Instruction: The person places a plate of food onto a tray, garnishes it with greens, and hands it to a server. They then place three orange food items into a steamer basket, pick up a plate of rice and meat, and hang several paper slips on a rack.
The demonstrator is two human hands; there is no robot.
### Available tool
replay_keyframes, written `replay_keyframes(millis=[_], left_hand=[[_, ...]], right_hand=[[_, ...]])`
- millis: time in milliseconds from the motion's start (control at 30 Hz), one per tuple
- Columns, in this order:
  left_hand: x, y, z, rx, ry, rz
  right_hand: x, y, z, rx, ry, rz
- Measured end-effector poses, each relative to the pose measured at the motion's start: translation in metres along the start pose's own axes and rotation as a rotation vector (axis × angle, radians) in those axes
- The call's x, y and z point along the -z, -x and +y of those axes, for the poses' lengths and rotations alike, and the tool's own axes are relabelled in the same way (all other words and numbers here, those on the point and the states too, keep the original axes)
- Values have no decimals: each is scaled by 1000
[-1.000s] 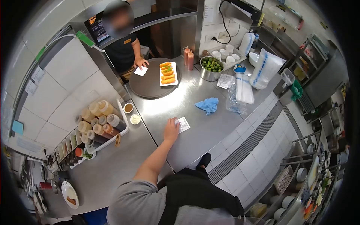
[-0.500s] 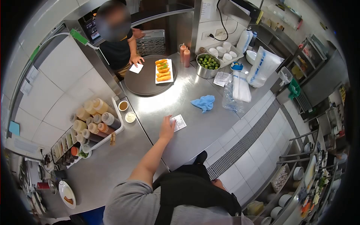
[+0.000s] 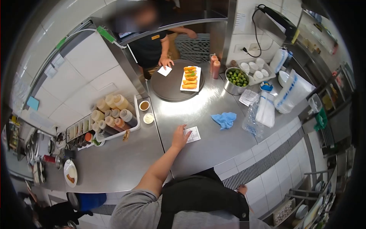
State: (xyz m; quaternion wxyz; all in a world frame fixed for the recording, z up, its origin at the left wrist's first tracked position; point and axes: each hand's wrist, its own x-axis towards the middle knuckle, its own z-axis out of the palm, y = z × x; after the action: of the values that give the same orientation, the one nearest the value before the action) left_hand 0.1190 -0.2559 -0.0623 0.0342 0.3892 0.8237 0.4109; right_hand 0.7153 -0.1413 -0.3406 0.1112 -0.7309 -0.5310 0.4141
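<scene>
My left hand rests on the steel counter with its fingers spread, and the fingertips touch the left edge of a printed paper slip. My right hand hangs low beside my black apron, small in view, its fingers not clear. Beyond the slip, a white plate of fried rolls stands on a round dark tray. Across the counter, a co-worker's hand touches a white paper at the tray's left edge. A crumpled blue cloth lies right of my left hand.
Squeeze bottles fill a white basket at the left, near two sauce cups. At the right are a pot of green fruit, plastic bags and white cups. An oval plate sits far left.
The camera view has swung, so the counter and its items appear farther right and slightly lower. My left hand remains at the slip. More of the co-worker's other arm shows behind the tray.
</scene>
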Motion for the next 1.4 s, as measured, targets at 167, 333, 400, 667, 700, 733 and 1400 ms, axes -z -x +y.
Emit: replay_keyframes(millis=[167,333,400,667,700,733,1400], left_hand=[[-6,2,17,185,-25,17],[-18,35,14,177,-29,46],[-27,48,10,222,-12,137],[2,68,21,677,358,422],[-8,83,-12,677,283,469],[-14,95,-31,683,206,514],[53,-34,84,597,934,703]], right_hand=[[81,-69,-212,499,-194,616],[102,-56,-444,966,-329,400],[83,-40,-512,1139,-173,353],[-80,7,-565,1501,453,-179],[-83,18,-564,1480,499,-190],[-85,28,-560,1457,549,-205],[-71,19,-534,1580,427,-417]])
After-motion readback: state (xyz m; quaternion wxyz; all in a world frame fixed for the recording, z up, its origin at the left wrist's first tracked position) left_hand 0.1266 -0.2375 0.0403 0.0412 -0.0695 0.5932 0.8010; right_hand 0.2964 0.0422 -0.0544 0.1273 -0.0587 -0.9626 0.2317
